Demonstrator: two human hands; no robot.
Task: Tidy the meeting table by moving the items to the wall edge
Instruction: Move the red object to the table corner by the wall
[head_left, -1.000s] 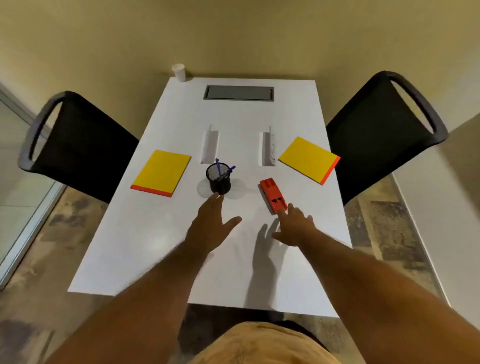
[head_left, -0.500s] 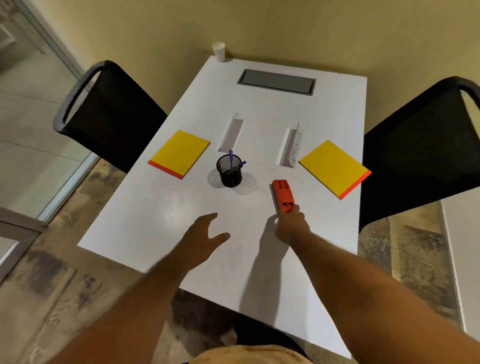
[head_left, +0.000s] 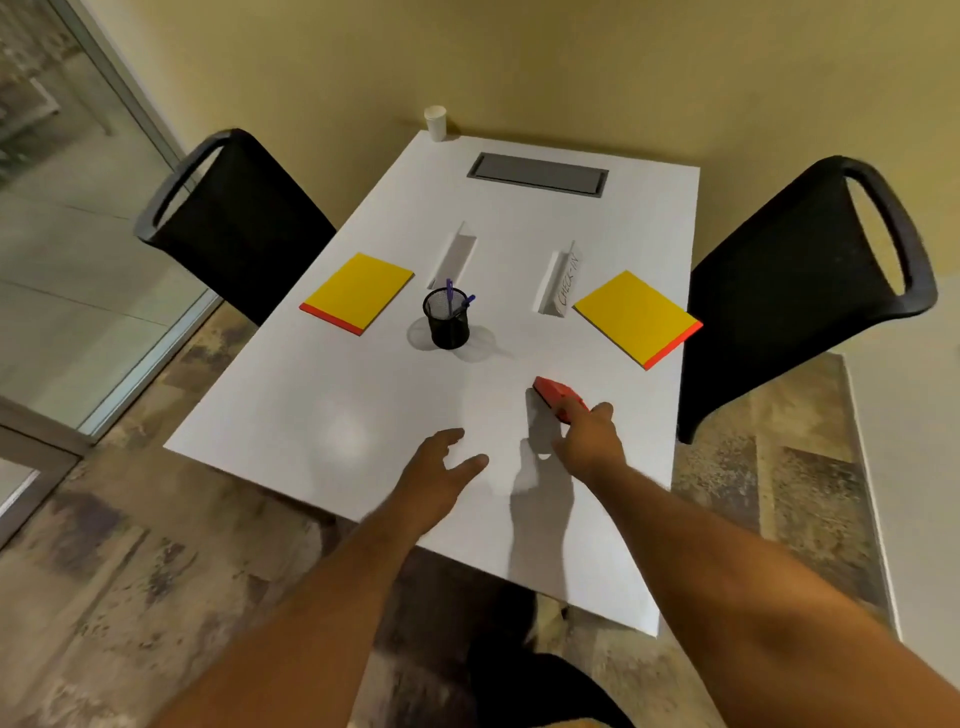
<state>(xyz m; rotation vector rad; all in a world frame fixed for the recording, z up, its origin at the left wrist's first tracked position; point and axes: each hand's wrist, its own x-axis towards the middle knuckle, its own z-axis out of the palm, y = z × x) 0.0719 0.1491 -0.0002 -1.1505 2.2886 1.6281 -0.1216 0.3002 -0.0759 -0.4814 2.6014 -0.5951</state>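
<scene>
a: the left hand (head_left: 436, 470) is spread wide and empty, near; the red stapler (head_left: 558, 397) is pinched by the right hand (head_left: 589, 441).

b: held by one end, it could be dropped before the far wall edge is reached.

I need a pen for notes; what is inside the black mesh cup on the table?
Two blue or purple pens stick up out of the black mesh cup. Their lower ends and the cup's bottom are hidden by its wall.

On the white table (head_left: 332, 447) lay two yellow pads, at nine o'clock (head_left: 358, 291) and three o'clock (head_left: 636, 314), two name cards (head_left: 454, 254) (head_left: 561, 280), one pen cup (head_left: 447, 319), one red stapler (head_left: 558, 397), one paper cup (head_left: 435, 122); two chairs (head_left: 234, 218) (head_left: 800, 280) flanked it.
</scene>
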